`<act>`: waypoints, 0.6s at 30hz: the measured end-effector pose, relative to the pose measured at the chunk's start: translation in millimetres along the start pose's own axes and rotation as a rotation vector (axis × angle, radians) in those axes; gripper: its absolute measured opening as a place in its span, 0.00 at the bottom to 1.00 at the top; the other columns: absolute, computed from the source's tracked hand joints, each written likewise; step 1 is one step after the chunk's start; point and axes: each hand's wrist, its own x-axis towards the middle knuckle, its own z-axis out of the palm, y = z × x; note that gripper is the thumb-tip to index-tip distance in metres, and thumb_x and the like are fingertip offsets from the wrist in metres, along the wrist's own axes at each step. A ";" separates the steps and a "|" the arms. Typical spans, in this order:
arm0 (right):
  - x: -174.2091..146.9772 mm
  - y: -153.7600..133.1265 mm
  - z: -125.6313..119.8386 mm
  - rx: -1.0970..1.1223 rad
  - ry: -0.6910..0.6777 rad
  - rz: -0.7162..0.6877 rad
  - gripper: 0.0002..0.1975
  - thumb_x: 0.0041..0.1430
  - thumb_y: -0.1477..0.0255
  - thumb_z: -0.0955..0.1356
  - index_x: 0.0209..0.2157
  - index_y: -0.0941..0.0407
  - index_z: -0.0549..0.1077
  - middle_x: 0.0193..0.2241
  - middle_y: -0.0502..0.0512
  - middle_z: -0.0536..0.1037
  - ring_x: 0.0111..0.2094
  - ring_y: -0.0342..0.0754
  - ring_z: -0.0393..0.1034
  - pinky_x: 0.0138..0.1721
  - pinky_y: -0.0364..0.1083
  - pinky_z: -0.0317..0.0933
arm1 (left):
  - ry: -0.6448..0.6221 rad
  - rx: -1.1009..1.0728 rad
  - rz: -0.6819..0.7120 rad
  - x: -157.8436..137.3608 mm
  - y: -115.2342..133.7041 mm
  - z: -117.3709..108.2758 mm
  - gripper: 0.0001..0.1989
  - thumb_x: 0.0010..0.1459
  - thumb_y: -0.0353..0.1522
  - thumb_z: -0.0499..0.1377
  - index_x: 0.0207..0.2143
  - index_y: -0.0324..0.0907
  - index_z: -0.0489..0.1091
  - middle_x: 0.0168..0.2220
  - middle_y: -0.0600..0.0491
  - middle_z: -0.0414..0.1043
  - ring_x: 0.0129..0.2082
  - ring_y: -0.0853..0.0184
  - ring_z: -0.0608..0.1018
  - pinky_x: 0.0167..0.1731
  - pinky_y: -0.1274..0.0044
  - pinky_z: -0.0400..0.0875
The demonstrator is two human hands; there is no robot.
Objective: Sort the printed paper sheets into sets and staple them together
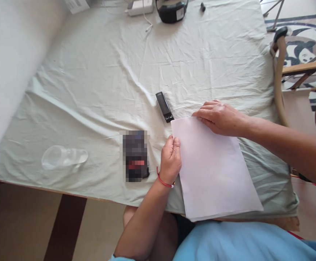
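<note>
The white paper stack (217, 174) lies with its long axis running away from the person (236, 243), by the near edge of the table (92, 87), just right of the left hand (171, 159), which clasps its left side. The right hand (220, 115) touches the far edge; whether it pinches, I can't tell.

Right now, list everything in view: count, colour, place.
Rectangular paper stack: 1, white, lower right
Slim device: 1, black, centre
Pixelated object: 1, dark, left
Rounded vessel: 1, clear, left
Curved headset-like object: 1, black, top
Boxy device: 1, white, top
Small object: 1, black, top
Flat item: 1, white, top left
Wrinkled cloth: 1, green, centre
Curved chair: 1, tan, right
Floor: 1, cream and brown, lower left
Wall: 1, white, left
Shirt: 1, blue, bottom
Thin bracelet: 1, red, left wrist
Hands: 2, bare, touching stack
</note>
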 end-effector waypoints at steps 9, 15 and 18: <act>-0.3 -22.1 4.8 -0.028 0.027 -0.069 0.24 0.78 0.66 0.56 0.64 0.60 0.70 0.55 0.66 0.79 0.56 0.58 0.70 0.57 0.58 0.62 | 0.033 -0.021 0.021 -3.9 0.7 5.3 0.25 0.71 0.53 0.55 0.45 0.41 0.74 0.41 0.48 0.78 0.44 0.61 0.78 0.49 0.72 0.72; 0.2 -24.1 6.8 -0.025 0.011 -0.084 0.22 0.77 0.69 0.56 0.63 0.59 0.71 0.50 0.64 0.80 0.50 0.56 0.71 0.53 0.56 0.63 | 0.005 -0.034 0.043 -4.1 2.7 7.0 0.23 0.72 0.52 0.54 0.43 0.41 0.73 0.39 0.50 0.76 0.41 0.64 0.76 0.45 0.75 0.71; 0.1 -23.8 6.1 -0.002 0.037 -0.092 0.20 0.76 0.70 0.57 0.58 0.59 0.74 0.43 0.62 0.81 0.43 0.53 0.71 0.47 0.51 0.63 | 0.020 0.005 0.051 -4.8 3.6 6.7 0.22 0.72 0.52 0.55 0.40 0.42 0.72 0.36 0.52 0.74 0.37 0.66 0.74 0.42 0.76 0.70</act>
